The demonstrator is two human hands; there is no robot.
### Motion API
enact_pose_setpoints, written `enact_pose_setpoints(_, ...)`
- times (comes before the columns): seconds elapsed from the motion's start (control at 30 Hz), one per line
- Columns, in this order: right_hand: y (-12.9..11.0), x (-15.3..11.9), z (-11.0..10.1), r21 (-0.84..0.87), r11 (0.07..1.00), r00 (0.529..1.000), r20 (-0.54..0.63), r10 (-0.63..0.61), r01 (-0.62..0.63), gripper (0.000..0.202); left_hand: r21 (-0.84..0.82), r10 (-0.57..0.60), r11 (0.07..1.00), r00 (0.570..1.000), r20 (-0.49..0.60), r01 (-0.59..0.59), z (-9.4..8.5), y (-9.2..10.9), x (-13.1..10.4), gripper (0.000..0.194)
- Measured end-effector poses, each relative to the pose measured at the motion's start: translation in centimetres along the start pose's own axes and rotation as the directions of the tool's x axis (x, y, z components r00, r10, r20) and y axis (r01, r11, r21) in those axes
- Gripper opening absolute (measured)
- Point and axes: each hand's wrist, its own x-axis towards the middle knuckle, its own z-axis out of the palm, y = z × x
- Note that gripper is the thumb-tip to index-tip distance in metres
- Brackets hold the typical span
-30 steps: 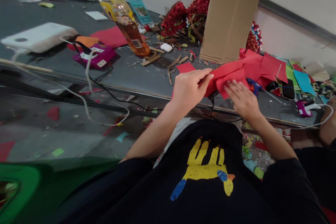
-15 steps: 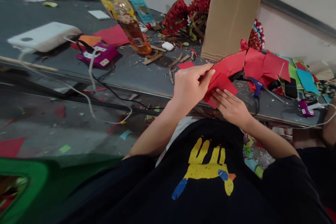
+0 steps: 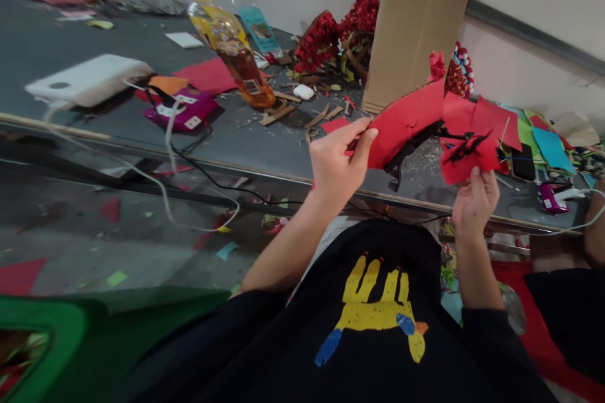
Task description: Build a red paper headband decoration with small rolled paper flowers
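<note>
Two hands holding red paper pieces at the front of a cluttered desk (image 3: 265,154).
A curved red strip (image 3: 409,119), dark and ragged along its underside, is above the desk's front; the left hand (image 3: 338,160) pinches its near end between thumb and fingers. The right hand (image 3: 477,201) pinches the lower edge of a small red sheet (image 3: 472,170) smeared with black. The strip looks light and fairly stiff, best held by its end; the sheet seems thin and easily creased or torn, best taken by a clean edge. Behind stands brown cardboard (image 3: 420,19); a yellow-capped bottle (image 3: 236,56) is leftward, coloured papers (image 3: 551,145) rightward.
</note>
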Motion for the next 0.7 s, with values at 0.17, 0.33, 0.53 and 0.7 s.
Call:
enact_pose_setpoints(0.17, 0.3, -2.6, 2.5, 0.442, 0.746, 0.865, 0.200, 0.459, -0.498, 0.012, -0.013, 0.077, 0.997, 0.997, -0.017, -0.077, 0.6, -0.1, -0.8, 0.036)
enact_pose_setpoints(0.33, -0.7, -1.7, 3.7, 0.537, 0.622, 0.814, 0.263, 0.518, -0.570, 0.010, 0.000, 0.146, 0.989, 0.989, -0.016, -0.146, 1.1, -0.5, -1.4, 0.030)
enact_pose_setpoints(0.53, 0.6, -1.2, 3.6, 0.534, 0.592, 0.775, 0.221, 0.592, -0.604, 0.019, 0.027, 0.180, 0.983, 0.984, 0.009, -0.181, 1.9, -1.1, -2.3, 0.026)
enact_pose_setpoints(0.7, 1.4, -1.1, 3.7, 0.544, 0.636, 0.813, 0.166, 0.559, -0.548, 0.018, 0.032, 0.228, 0.973, 0.974, -0.004, -0.228, 2.3, -1.2, -2.7, 0.024)
